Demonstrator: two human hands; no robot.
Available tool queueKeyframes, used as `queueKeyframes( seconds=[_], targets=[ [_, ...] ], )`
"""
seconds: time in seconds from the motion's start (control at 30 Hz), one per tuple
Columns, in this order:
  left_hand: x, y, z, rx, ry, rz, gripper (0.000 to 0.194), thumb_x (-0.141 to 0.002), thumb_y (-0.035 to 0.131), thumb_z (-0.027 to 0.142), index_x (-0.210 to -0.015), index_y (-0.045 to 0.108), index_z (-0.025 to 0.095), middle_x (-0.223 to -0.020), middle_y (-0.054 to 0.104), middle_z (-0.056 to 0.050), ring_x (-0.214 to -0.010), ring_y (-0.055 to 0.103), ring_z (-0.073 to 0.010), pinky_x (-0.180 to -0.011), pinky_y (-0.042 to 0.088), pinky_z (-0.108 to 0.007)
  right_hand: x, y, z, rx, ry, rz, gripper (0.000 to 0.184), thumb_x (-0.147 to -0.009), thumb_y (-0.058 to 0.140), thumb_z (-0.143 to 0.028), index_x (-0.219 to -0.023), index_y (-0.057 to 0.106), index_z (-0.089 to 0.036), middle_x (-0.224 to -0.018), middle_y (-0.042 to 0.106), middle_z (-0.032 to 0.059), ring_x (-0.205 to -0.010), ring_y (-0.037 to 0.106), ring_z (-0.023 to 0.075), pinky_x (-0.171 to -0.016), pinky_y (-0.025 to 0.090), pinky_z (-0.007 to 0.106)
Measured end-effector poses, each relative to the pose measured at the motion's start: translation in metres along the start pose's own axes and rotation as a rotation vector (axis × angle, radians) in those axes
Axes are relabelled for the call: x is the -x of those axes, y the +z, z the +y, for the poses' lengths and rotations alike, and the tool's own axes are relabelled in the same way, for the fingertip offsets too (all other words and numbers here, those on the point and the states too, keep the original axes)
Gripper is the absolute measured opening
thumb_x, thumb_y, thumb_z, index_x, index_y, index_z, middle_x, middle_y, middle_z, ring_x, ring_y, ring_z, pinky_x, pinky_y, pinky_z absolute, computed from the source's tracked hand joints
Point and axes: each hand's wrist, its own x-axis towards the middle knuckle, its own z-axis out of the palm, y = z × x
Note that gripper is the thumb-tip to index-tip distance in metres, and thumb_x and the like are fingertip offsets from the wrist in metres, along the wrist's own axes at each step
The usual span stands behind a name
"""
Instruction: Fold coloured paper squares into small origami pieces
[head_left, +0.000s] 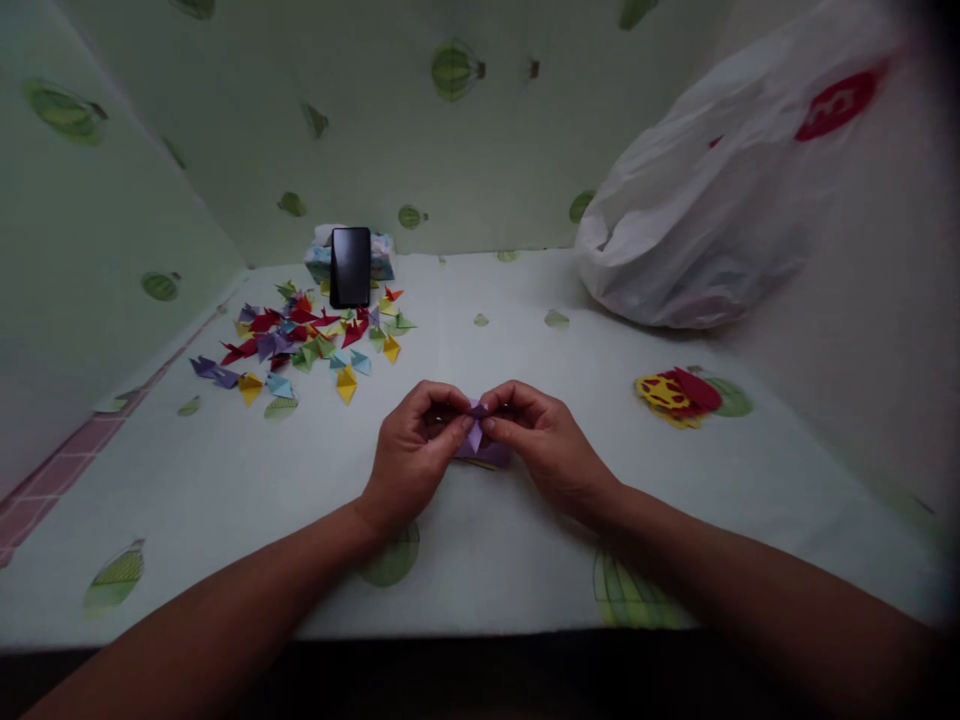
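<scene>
Head view: left hand (416, 445) and right hand (551, 445) pinch purple paper (475, 434), apparently half-folded, mid-frame; folded origami pieces (306, 354) lie centre-left, paper sheets (495, 458) remain beneath.

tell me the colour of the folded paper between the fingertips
Light purple; the folded paper shows in the head view.

A small piece of light-purple paper (475, 432), folded into a narrow shape with its pointed end at the bottom, is held pinched at both sides, over flat purple sheets (495, 455) with a yellow edge showing
</scene>
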Motion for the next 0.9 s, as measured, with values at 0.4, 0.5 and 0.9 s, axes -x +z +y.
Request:
queueKeyframes(
  seconds=[0.4, 0.5, 0.9],
  targets=[
    [0.0009, -0.0023, 0.0022, -0.045, 0.023, -0.078, 0.009, -0.084, 0.070, 0.021, -0.090, 0.065, 0.018, -0.090, 0.061, -0.002, -0.083, 0.062, -0.0137, -0.073, 0.053, -0.024, 0.0021, 0.0020, -0.0046, 0.141, -0.094, 0.047, 0.008, -0.076, 0.069, -0.020, -0.078, 0.062, -0.020, -0.075, 0.058, -0.0019, -0.069, 0.052, 0.0122, -0.066, 0.041, 0.028],
    [0.0011, -0.0032, 0.0017, -0.097, 0.060, -0.072, 0.005, -0.086, 0.068, 0.022, -0.088, 0.066, 0.019, -0.090, 0.060, -0.003, -0.084, 0.061, -0.0148, -0.072, 0.052, -0.025, 0.0024, 0.0017, -0.0052, 0.180, -0.113, 0.047, 0.007, -0.077, 0.068, -0.021, -0.079, 0.061, -0.020, -0.076, 0.059, -0.0012, -0.070, 0.053, 0.0127, -0.066, 0.041, 0.029],
    [0.0010, -0.0037, 0.0040, -0.161, 0.070, -0.043, 0.006, -0.090, 0.062, 0.021, -0.084, 0.065, 0.018, -0.085, 0.059, -0.002, -0.080, 0.059, -0.0143, -0.069, 0.047, -0.025, 0.0011, 0.0008, -0.0038, 0.235, -0.142, 0.051, 0.006, -0.077, 0.067, -0.020, -0.079, 0.061, -0.020, -0.075, 0.057, -0.0012, -0.068, 0.052, 0.0127, -0.064, 0.041, 0.028]
  ],
)
